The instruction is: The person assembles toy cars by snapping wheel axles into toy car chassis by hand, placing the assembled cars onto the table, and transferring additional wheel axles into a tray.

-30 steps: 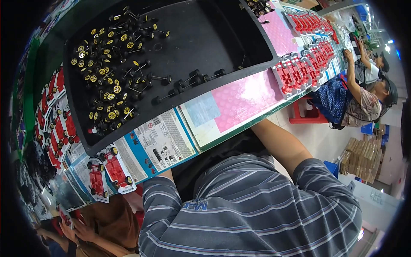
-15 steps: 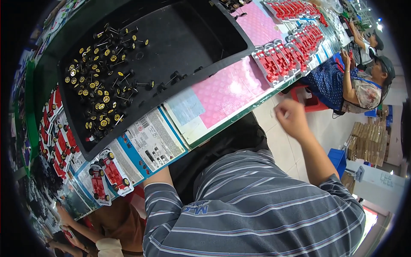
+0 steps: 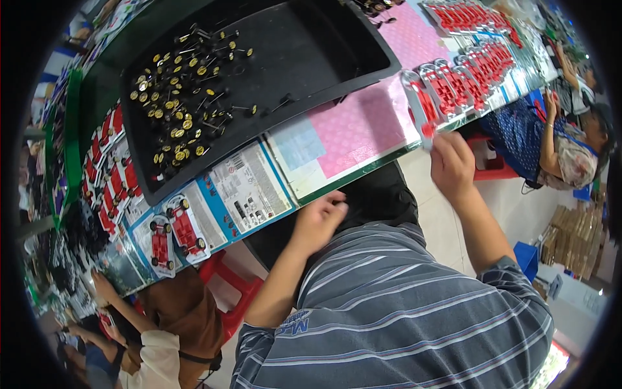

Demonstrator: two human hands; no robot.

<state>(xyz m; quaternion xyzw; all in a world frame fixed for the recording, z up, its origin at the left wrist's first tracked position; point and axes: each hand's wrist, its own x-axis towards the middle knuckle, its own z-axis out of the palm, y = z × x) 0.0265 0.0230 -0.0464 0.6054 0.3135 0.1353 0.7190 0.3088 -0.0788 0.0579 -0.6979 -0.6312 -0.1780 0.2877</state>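
My right hand [image 3: 452, 165] is closed at the table's front edge, its fingertips on the near end of a red and silver toy car body [image 3: 420, 100]. That body is tilted and smeared by motion, just left of a row of similar toy car bodies [image 3: 447, 91]. My left hand [image 3: 322, 219] hovers over my lap by the table edge, fingers loosely curled and a little apart, with nothing visible in it. A large black tray [image 3: 285, 45] lies beyond, holding many black wheel-and-axle sets [image 3: 188, 123] with yellow hubs, heaped at its left side.
Two red toy cars with wheels [image 3: 184, 227] lie on printed card sheets [image 3: 249, 188] at the front left. More red cars [image 3: 113, 172] sit left of the tray. A pink sheet [image 3: 363, 129] covers part of the table. Co-workers sit at both sides, one by a red stool [image 3: 236, 301].
My left hand has come up from below the table edge into view. My right hand has moved up to the row, and one toy car body now stands apart from it at my fingertips.
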